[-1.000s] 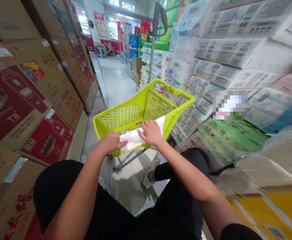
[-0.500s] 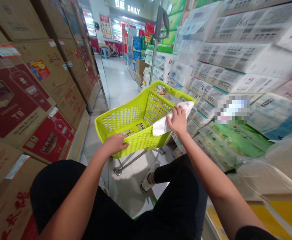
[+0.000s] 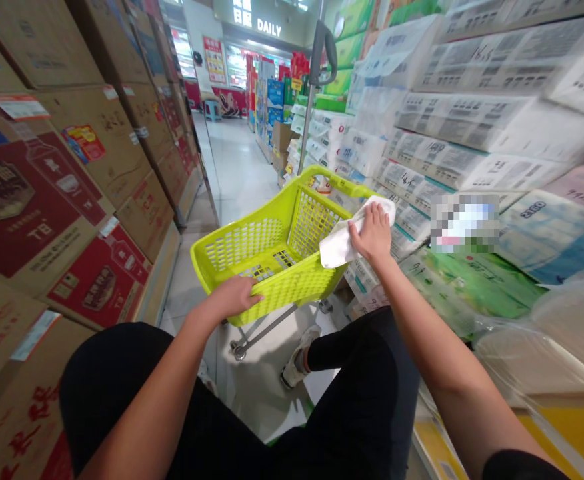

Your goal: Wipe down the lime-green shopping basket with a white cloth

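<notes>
A lime-green shopping basket (image 3: 292,285) with perforated walls sits on a grey wheeled frame (image 3: 267,335) in front of my knees. My left hand (image 3: 233,297) is closed over its near rim, with the thumb outside and the fingertips hidden inside the wall. A folded white cloth (image 3: 336,244) drapes over the rim at the right corner. My right hand (image 3: 375,232) presses on this cloth and holds it against the rim, the fingers close together on top. Through the basket's slotted floor, no goods show inside.
Stacked cartons (image 3: 87,267) rise close on the left. Packs of tissue paper (image 3: 457,120) are piled along the right side. Behind the basket stands a metal pole (image 3: 306,127) with a dark grey handle (image 3: 323,53). A person (image 3: 203,77) is near a blue stool (image 3: 212,109) far down the aisle.
My right hand and the white cloth have slid to the right along the rim towards the corner. My left hand keeps its hold on the near rim, shifted only slightly.
</notes>
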Tool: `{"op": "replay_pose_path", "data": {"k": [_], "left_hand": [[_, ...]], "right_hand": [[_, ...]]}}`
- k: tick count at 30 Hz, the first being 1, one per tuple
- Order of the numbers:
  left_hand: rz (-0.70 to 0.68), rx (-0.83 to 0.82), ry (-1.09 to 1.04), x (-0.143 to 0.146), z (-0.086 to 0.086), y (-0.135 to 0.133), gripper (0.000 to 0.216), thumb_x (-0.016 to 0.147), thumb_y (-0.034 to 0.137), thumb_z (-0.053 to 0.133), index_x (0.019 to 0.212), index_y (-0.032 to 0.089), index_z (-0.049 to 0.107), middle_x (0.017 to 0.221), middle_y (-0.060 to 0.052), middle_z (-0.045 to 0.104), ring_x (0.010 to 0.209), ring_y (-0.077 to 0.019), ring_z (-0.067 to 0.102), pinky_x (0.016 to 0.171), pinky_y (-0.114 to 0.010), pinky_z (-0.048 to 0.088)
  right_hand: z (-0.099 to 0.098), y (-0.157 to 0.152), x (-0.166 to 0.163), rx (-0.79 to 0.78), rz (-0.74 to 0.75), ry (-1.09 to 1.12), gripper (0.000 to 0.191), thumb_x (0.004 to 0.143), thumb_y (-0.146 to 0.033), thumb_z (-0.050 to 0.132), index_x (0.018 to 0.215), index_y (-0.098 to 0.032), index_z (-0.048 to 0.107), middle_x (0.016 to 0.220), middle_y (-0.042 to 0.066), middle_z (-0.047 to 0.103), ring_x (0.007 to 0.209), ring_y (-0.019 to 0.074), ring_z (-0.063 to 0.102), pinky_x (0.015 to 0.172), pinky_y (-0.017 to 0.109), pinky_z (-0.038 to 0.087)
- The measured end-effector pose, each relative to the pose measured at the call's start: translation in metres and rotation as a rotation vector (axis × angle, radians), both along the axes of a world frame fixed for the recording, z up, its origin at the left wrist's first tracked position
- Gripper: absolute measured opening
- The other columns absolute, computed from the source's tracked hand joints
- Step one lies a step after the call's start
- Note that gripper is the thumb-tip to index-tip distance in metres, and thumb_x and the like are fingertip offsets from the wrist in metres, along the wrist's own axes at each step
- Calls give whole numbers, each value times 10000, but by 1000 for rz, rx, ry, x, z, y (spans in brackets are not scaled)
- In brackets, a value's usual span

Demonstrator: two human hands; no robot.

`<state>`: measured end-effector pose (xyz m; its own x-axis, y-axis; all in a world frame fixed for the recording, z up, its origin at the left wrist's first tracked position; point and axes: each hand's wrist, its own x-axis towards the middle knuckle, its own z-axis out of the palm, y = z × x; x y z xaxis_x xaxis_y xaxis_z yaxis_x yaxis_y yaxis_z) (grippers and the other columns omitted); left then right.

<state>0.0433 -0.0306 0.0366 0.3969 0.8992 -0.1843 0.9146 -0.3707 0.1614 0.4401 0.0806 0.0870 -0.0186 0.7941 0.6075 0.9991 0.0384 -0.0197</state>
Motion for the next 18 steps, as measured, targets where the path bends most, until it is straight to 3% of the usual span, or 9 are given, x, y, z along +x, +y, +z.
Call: {"op": "replay_pose_path", "data": {"k": [4,8,12,15,18], "left_hand": [[21,7,23,2,0,-2,371,1061,417,610,1165,108,787,1172,-224,816,1129,-375,786,935,-407,579],[37,11,36,2,1,-5,369,1048,387,607,1165,83,781,1186,-255,803,1141,-404,778,940,-437,584],[53,27,20,1,-1,-8,324,999,306,638,1177,76,782,1221,-255,798,1162,-405,771,979,-440,579],[85,28,-12,-1,-2,-6,307,988,274,644,1182,86,790,1214,-232,809,1158,-378,777,985,-412,579],[102,28,-67,6,-2,-6,283,1000,266,630,1152,100,801,1196,-205,821,1138,-351,786,968,-384,580]], "right_hand": [[-15,-17,-28,32,83,39,957,1072,-683,366,1645,81,430,1712,309,440,1651,437,315,1369,597,215],[-45,-64,-89,-47,349,16,960,1072,-734,383,1665,20,420,1638,285,529,1526,421,447,1340,598,256],[-63,-92,-138,-103,483,-9,868,1076,-737,403,1585,-49,546,1391,227,648,1312,392,530,1290,570,304],[-62,-90,-146,-115,492,-43,716,1089,-723,388,1341,-126,692,1187,168,643,1157,361,537,1199,541,369],[-54,-76,-138,-138,503,-103,652,1092,-725,387,1181,-156,694,1144,152,621,1116,342,522,1151,512,393]]}}
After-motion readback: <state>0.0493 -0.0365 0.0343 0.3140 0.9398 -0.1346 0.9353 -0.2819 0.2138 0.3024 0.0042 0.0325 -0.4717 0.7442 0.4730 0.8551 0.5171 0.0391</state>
